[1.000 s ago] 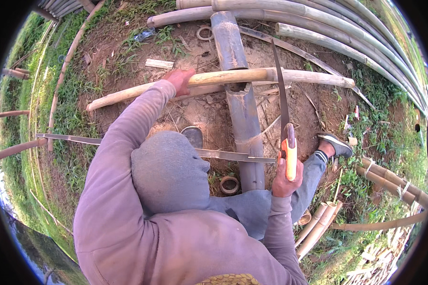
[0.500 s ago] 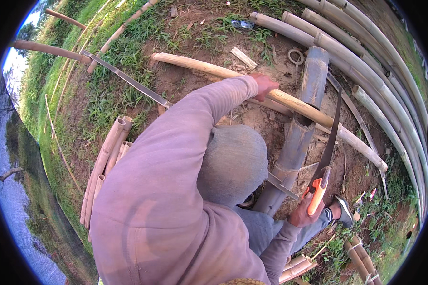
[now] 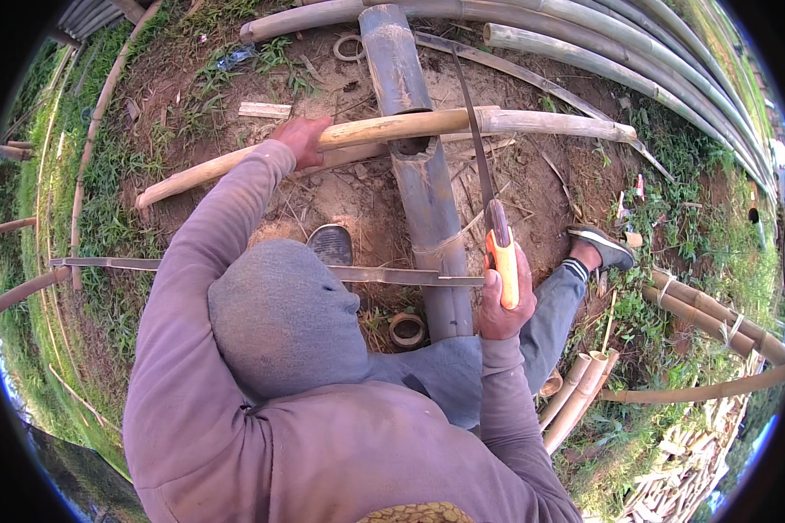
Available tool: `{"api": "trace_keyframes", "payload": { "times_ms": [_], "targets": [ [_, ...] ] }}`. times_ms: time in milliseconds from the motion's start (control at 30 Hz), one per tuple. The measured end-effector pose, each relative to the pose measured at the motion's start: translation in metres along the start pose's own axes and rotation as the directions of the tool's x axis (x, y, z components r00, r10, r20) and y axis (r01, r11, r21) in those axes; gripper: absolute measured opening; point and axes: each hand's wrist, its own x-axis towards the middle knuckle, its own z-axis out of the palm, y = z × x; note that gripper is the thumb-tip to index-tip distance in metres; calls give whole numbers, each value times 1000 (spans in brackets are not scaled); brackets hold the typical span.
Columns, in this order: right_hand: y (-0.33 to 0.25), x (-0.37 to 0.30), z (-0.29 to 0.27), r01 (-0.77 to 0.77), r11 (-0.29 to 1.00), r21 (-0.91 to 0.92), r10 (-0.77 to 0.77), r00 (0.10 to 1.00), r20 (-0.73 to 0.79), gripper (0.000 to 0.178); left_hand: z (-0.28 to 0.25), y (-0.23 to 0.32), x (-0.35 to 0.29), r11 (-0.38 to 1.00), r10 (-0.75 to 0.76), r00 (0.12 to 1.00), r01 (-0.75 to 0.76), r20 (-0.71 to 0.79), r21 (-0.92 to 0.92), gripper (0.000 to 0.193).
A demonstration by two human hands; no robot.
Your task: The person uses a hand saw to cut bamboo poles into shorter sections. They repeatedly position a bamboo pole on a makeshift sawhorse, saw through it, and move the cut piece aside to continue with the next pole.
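A pale bamboo pole (image 3: 392, 129) lies crosswise over a notch in a thick grey bamboo trunk (image 3: 391, 44). My left hand (image 3: 301, 141) grips the pole to the left of the trunk, its fingers partly hidden. In my right hand (image 3: 508, 309) is a handsaw (image 3: 503, 261) with an orange handle, closed round the grip. The dark blade points away from me and crosses the pole just right of the trunk; whether its teeth touch the pole I cannot tell. My legs in grey trousers (image 3: 279, 314) are at either side of the trunk's near end.
A long flat strip (image 3: 384, 275) runs crosswise near my legs. Long bamboo poles (image 3: 584, 65) are stacked at the far right. Short cut pieces (image 3: 576, 397) and tied poles (image 3: 706, 322) lie at the right. A bamboo ring (image 3: 407, 330) sits beside the trunk's near end.
The view has swung, so trunk and pole appear farther left and higher. My left hand still holds the pole, and my right hand still holds the handsaw.
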Motion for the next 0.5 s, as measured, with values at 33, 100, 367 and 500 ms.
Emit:
{"api": "trace_keyframes", "payload": {
  "times_ms": [33, 100, 367, 500],
  "targets": [
    [-1, 0, 0, -10, 1000, -12, 10, 1000, -3, 56, 3, -2, -1, 1000, 4, 1000, -4, -11, -2, 65],
    [-2, -15, -11, 29, 1000, -4, -29, 999, 30, 58, 4, -3, -1, 1000, 6, 1000, -6, -22, 0, 65],
    [-8, 50, 25, 22, 994, -106, -22, 1000, -3, 48, -1, 0, 3, 1000, 0, 1000, 0, 11, 27, 63],
    [-7, 26, 8, 83, 992, -96, -84, 996, -1, 50, -4, 2, 0, 999, -24, 1000, 24, 19, 39, 62]
  ]
}}
